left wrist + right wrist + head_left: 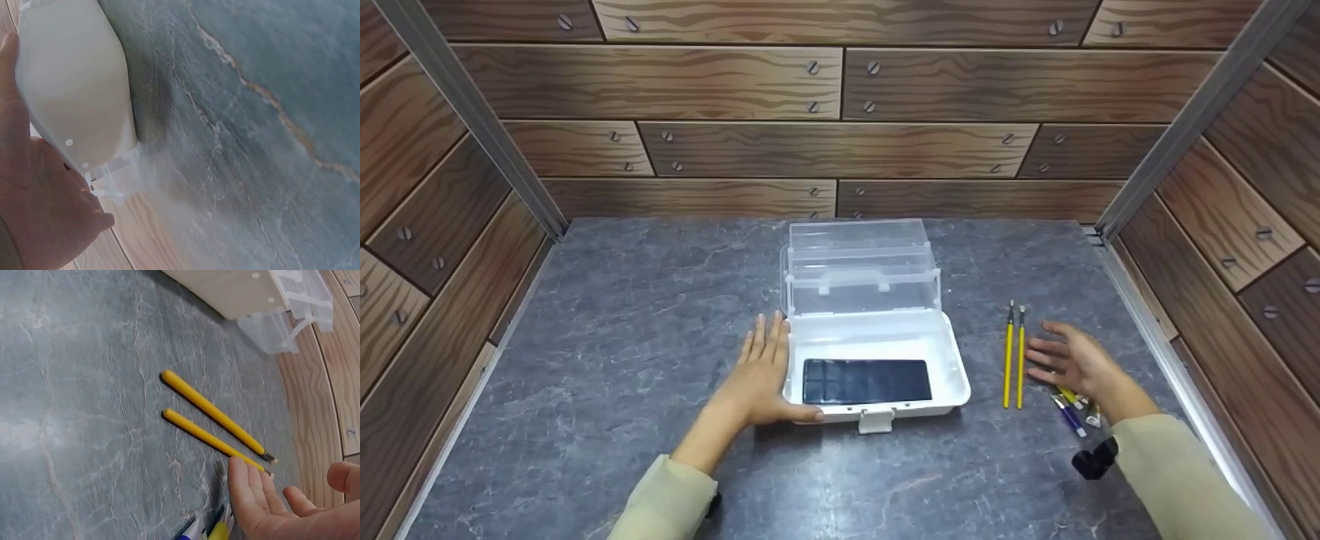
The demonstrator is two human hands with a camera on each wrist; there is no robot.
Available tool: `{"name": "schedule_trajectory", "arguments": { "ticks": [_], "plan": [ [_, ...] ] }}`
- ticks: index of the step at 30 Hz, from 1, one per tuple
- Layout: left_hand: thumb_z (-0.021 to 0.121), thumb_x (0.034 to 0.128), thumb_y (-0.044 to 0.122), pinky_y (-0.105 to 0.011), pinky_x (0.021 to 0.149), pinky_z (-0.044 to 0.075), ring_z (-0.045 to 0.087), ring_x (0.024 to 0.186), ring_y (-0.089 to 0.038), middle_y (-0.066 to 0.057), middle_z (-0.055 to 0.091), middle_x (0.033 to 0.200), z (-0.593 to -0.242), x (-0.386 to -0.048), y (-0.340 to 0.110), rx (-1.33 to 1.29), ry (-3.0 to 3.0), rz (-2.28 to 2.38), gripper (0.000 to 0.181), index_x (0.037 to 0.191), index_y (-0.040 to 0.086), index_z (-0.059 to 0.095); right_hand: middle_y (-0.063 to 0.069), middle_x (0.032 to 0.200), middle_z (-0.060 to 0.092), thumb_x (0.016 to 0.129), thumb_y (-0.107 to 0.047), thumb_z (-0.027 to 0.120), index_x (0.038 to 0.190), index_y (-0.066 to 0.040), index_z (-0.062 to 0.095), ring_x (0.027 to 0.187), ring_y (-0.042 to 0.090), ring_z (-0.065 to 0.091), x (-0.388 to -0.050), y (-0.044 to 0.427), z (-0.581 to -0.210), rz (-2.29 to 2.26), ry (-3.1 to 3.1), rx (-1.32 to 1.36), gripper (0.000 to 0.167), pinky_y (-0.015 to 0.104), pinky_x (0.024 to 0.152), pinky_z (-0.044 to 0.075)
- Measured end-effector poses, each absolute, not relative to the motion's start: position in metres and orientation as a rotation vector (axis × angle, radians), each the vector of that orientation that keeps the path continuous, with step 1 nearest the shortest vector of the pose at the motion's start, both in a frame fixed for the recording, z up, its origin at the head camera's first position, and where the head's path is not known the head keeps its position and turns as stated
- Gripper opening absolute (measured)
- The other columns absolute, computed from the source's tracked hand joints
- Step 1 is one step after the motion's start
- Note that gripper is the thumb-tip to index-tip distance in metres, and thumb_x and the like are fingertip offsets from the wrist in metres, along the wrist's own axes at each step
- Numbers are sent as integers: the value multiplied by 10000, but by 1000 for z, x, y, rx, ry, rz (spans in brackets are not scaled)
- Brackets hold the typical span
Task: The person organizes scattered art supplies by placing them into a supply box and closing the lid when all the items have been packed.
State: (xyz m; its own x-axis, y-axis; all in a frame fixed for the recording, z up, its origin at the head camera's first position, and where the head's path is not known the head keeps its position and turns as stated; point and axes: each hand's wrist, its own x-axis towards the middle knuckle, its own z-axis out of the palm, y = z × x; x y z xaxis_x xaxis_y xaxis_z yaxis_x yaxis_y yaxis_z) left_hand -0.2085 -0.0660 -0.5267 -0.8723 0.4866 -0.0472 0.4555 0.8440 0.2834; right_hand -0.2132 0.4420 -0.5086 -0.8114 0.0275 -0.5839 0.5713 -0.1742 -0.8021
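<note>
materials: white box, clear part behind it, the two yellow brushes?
White box: likely molded plastic, smooth; rounded corners, soft sheen.
Clear part: probably transparent plastic; grey tabletop shows through.
Yellow brushes: handles slightly glossy, painted wood or plastic, can't tell; even yellow, no visible grain.

No text can be read; views seem soft.
</note>
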Motion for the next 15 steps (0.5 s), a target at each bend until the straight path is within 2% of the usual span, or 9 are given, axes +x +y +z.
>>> {"name": "schedule_trajectory", "arguments": {
  "ticks": [5,11,15],
  "plan": [
    [528,596,970,-529,1246,35,-96,1515,-430,-223,-105,1653,-528,-208,-66,745,2903,390,1505,1573,-26,-37,42,1217,589,1037,-327,494,1611,-108,50,1066,167,666,-217,447,-513,-2026,1725,680,759,449,1023,519],
    [540,582,970,-507,1246,-2,-190,1494,-372,-183,-183,1634,-527,-209,-66,726,2879,422,1519,1574,-13,-56,-3,1093,636,1009,-199,585,1599,-53,21,1009,141,666,-225,445,-515,-1959,1778,649,829,425,974,553],
    [536,581,972,-514,1247,9,-165,1502,-396,-183,-184,1632,-528,-209,-66,728,2884,420,1518,1575,-16,-47,-33,1029,654,991,-162,618,1592,-29,60,962,117,660,-230,441,-517,-1899,1834,655,830,385,934,575]
  ]
}}
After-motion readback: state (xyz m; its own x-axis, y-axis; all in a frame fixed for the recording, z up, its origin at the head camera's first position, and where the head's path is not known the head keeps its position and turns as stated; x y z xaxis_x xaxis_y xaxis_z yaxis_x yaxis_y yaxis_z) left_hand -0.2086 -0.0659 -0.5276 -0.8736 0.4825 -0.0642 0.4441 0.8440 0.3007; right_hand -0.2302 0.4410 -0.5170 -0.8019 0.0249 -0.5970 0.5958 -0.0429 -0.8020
